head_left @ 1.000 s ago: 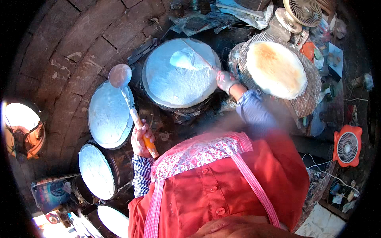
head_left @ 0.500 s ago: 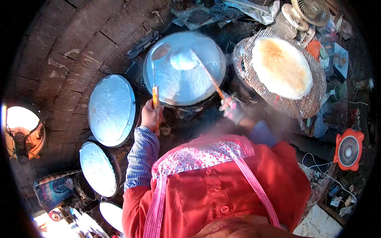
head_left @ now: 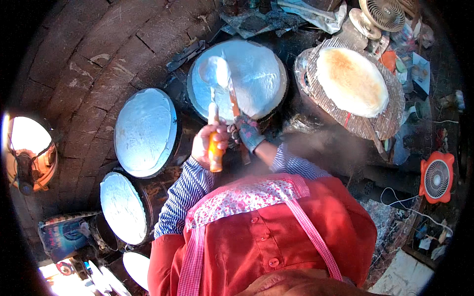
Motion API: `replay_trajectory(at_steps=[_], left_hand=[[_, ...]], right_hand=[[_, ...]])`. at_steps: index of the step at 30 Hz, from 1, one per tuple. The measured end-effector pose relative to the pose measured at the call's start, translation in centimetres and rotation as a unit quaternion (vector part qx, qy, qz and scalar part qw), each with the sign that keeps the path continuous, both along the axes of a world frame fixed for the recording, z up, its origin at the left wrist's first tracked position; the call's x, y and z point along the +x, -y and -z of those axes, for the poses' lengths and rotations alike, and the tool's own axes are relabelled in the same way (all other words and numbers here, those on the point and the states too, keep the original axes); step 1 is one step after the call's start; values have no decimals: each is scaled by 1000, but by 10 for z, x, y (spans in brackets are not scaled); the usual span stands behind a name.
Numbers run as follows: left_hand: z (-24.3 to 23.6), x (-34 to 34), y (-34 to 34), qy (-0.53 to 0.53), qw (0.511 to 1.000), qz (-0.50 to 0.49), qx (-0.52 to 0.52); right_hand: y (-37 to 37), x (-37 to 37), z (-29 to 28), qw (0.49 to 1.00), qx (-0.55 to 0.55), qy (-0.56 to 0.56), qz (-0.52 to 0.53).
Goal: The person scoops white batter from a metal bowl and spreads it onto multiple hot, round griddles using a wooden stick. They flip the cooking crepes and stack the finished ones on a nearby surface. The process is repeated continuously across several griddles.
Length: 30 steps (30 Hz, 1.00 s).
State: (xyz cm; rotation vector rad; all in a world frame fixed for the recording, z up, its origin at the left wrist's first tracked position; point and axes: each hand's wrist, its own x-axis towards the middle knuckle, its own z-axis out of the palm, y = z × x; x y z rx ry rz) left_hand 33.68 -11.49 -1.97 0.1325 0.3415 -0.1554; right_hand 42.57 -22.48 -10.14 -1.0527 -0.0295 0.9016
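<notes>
My left hand (head_left: 210, 144) grips the orange-yellow handle of a ladle (head_left: 214, 71), whose bowl is over the large round griddle (head_left: 259, 79) with a white layer of batter on it. Just beside it, my gloved right hand (head_left: 249, 132) is closed on a long, flat wooden stick (head_left: 233, 101), its upper part behind the ladle over the griddle. Both hands are close together at the griddle's near edge; whether they touch I cannot tell.
More white-covered rounds (head_left: 144, 133) line the left, by a brick wall (head_left: 84, 74). At right a ribbed board (head_left: 392, 123) holds a browned flatbread (head_left: 351, 79). An orange fan (head_left: 437, 176), cords, a pale fan (head_left: 379, 14) and clutter fill the right edge. Steam blurs the middle.
My left hand with the ladle has moved up and right to the large griddle. My right hand with the stick has moved left and down, now close beside the left.
</notes>
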Motion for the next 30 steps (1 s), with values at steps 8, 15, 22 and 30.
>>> replay_trajectory(at_steps=[8, 15, 22, 30], left_hand=[[-17, 17, -13, 112, 992, 41, -52], [-62, -29, -19, 122, 980, -7, -156], [-104, -94, -3, 120, 981, -151, 12], [-131, -160, 68, 264, 877, -402, -1]], right_hand=[[31, 48, -61, 627, -461, 611, -147], [106, 44, -35, 461, -537, 671, -221], [161, 95, -17, 614, -518, 555, -216], [92, 114, 50, 503, -244, 818, -132]])
